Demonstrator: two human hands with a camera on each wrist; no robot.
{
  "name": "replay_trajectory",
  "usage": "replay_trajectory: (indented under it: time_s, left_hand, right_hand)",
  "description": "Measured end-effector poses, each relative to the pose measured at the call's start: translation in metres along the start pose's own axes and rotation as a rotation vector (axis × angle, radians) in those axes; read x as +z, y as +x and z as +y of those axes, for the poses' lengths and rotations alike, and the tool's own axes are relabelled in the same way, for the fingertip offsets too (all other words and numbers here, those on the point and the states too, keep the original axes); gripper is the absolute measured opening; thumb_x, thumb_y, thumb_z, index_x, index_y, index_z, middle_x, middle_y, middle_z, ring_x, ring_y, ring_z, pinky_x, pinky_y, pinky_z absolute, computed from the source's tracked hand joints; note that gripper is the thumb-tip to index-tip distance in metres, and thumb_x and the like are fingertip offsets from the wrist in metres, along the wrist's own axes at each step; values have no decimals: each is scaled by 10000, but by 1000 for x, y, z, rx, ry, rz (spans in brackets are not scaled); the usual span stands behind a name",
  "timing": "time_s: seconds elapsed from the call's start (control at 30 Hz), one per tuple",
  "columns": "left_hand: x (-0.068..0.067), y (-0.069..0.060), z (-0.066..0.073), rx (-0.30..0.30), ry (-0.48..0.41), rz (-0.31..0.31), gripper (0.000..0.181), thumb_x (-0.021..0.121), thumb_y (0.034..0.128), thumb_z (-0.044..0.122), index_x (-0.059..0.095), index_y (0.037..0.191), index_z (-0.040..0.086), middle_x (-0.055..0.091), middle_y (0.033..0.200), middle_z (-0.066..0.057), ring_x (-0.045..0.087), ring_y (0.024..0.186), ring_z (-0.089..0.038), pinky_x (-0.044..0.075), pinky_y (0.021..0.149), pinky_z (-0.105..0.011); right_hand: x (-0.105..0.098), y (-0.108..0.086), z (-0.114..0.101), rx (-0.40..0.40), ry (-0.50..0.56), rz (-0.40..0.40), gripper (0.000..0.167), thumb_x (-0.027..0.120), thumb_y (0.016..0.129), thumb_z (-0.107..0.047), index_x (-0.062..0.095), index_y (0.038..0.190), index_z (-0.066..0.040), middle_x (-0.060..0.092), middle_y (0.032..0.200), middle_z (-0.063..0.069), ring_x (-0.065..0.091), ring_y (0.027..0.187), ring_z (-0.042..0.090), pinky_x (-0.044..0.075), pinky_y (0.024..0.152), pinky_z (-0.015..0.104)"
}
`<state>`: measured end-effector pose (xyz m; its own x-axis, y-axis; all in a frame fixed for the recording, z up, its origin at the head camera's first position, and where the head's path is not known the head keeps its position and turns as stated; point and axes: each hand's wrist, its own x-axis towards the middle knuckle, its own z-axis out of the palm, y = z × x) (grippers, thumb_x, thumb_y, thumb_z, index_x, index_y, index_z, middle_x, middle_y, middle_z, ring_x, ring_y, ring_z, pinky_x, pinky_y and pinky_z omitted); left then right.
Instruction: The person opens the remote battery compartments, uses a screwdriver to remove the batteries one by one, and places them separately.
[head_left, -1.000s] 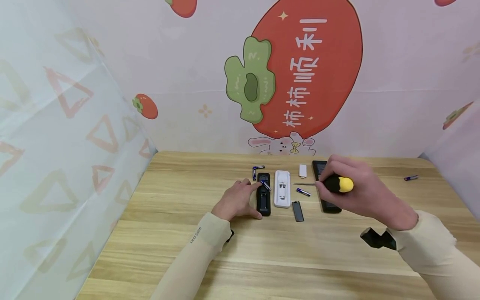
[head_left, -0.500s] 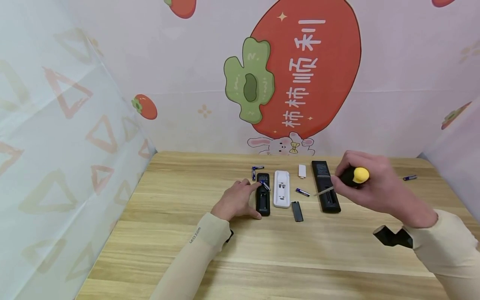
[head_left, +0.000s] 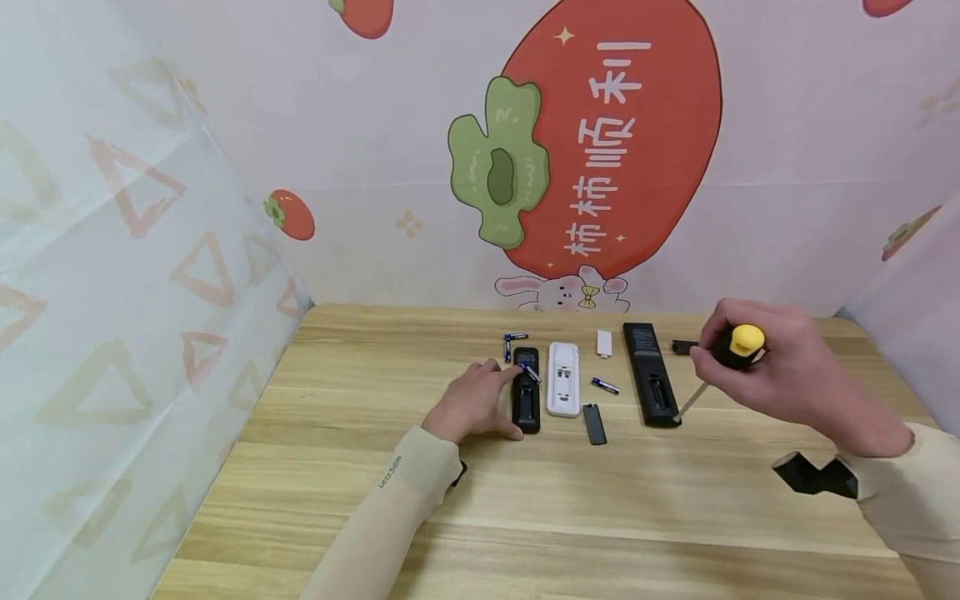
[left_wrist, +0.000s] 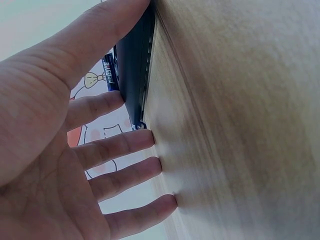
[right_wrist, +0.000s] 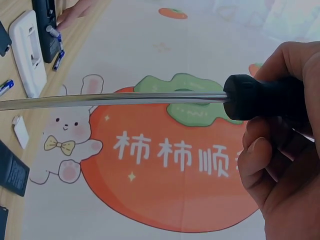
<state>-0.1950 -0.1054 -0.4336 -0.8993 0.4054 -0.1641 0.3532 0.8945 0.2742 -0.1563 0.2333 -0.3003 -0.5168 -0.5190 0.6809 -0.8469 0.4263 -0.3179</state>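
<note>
My right hand (head_left: 787,367) grips a screwdriver (head_left: 729,350) with a black and yellow handle. Its metal shaft slants down to the lower right corner of a long black remote control (head_left: 647,358), whose battery bay lies uncovered. The right wrist view shows the fingers around the handle and the bare shaft (right_wrist: 165,98). My left hand (head_left: 472,402) rests on the table, with thumb and index finger touching the left side of a smaller black remote control (head_left: 527,423). A battery (head_left: 530,372) lies across this remote. The other left fingertips touch the wood in the left wrist view.
Between the remotes lie a white remote control (head_left: 564,402), a loose battery (head_left: 605,386), a dark grey cover (head_left: 595,424) and a small white cover (head_left: 604,343). Two batteries (head_left: 507,348) lie behind the small remote. A black piece (head_left: 683,347) is partly behind my right hand.
My right hand has moved right with the screwdriver, uncovering the long black remote. The screwdriver's tip has swung from pointing left to pointing down at that remote's end. My left hand stays put.
</note>
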Motion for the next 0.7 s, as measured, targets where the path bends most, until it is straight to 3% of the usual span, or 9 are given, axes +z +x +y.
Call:
replay_trajectory:
  time_s: [0.3,0.47,0.7]
  left_hand:
    - [0,-1,0,-1,-2,2,987,914,693,521,491,1521,190,544,1383,-130,516,1250,-329,487,992,-499]
    - [-1,-2,1,-3,-2,-3,983,916,697,511,487,1523,194,532,1403,-132,500,1277,-336,485,992,-502]
    - [-1,-1,0,5,-1,7,986,920,695,504,487,1523,191,543,1385,-128,511,1258,-328,476,1005,-485]
  right_hand:
    - [-8,-8,9,125,-65,-53,425,766,654,161,590,786,-203,558,686,-144,435,492,-28,374,473,141]
    - [-12,-11,16,264,-91,-76,386,765,743,128,586,816,-207,547,652,-122,438,454,15,357,454,173]
    - [-16,-14,30,340,-181,-155,298,768,806,41,588,850,-192,499,612,-108,421,485,51,350,485,219]
